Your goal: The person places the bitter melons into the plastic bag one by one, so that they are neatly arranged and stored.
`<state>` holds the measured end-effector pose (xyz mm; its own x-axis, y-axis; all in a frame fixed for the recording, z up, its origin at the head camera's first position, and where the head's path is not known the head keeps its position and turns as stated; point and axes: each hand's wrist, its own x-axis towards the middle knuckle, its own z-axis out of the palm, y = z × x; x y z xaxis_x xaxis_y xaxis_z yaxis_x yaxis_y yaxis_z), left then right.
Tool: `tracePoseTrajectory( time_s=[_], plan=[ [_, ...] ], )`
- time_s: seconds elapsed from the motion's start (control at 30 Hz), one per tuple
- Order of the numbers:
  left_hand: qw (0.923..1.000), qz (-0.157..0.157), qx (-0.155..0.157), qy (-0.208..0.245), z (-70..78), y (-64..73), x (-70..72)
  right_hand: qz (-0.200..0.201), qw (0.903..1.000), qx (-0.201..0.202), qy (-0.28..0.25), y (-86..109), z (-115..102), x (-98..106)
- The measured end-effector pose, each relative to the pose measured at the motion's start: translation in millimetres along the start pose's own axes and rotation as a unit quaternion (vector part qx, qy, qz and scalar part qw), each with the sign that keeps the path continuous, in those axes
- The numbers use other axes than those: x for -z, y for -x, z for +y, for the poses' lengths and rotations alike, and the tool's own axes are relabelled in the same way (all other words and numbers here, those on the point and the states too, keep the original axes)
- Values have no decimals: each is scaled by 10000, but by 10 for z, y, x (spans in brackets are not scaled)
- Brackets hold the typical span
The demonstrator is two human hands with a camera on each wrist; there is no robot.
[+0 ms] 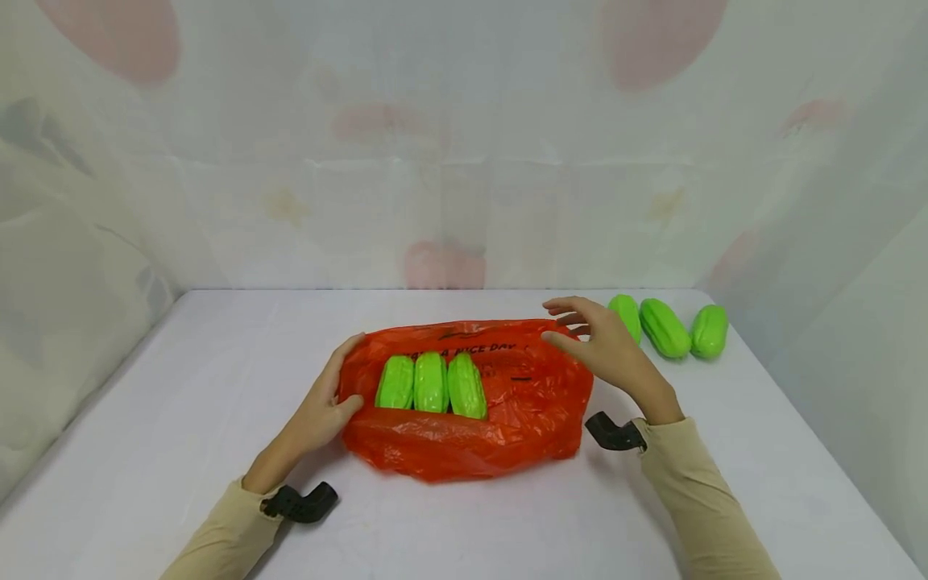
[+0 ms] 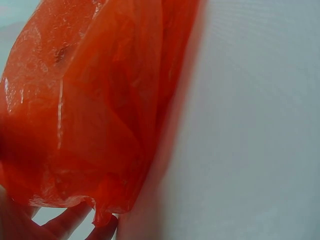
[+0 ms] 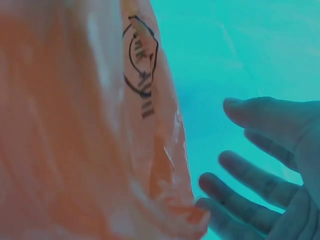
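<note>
A red plastic bag (image 1: 536, 403) with black print lies on the table, its mouth facing up. Three bright green, ridged, gourd-like pieces (image 1: 431, 383) lie side by side inside it. At the bag's left end, my left hand (image 1: 326, 403) holds the side, thumb by the opening and fingers along the outside. Some of those fingers (image 2: 67, 222) show beneath the bag in the left wrist view. Over the bag's top right corner hovers my right hand (image 1: 598, 338), fingers apart and gripping nothing. The right wrist view shows its thumb (image 3: 265, 111) clear of the bag.
Three more green gourd-like pieces, the middle one (image 1: 665, 329) among them, lie at the table's back right, the leftmost partly behind my right hand. A white cloth covers the table (image 1: 145, 451). Patterned sheeting (image 1: 536, 201) hangs behind and at both sides.
</note>
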<state>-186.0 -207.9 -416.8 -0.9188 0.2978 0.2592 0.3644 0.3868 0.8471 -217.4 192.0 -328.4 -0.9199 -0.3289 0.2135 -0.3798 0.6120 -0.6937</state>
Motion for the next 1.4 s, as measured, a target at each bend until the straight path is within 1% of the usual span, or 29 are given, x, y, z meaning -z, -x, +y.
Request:
tracePoseTrajectory(
  time_s=[0.2,0.33,0.53,0.77,0.9,1.13,1.23,1.4],
  plan=[
    [10000,12,30,25,-9,-3,-7,404,9991,-142,0,-38,137,89],
    [10000,14,30,22,-7,-8,-10,596,9975,-302,235,-80,295,133],
    [10000,-12,8,24,-10,-8,-8,859,9937,-436,567,-163,511,196],
    [10000,18,-36,-12,-24,-4,-8,882,9879,-926,878,-240,682,242],
    [10000,7,28,-36,-22,5,-3,822,9858,-1115,950,-261,750,246],
    [10000,-16,34,-41,-11,4,-1,708,9846,-1212,1045,-275,861,245],
    [10000,-18,-3,11,-9,1,0,730,9839,-1217,1088,-273,917,240],
    [10000,-16,-23,18,-14,-2,4,880,9836,-1128,1094,-258,1007,225]
  ],
)
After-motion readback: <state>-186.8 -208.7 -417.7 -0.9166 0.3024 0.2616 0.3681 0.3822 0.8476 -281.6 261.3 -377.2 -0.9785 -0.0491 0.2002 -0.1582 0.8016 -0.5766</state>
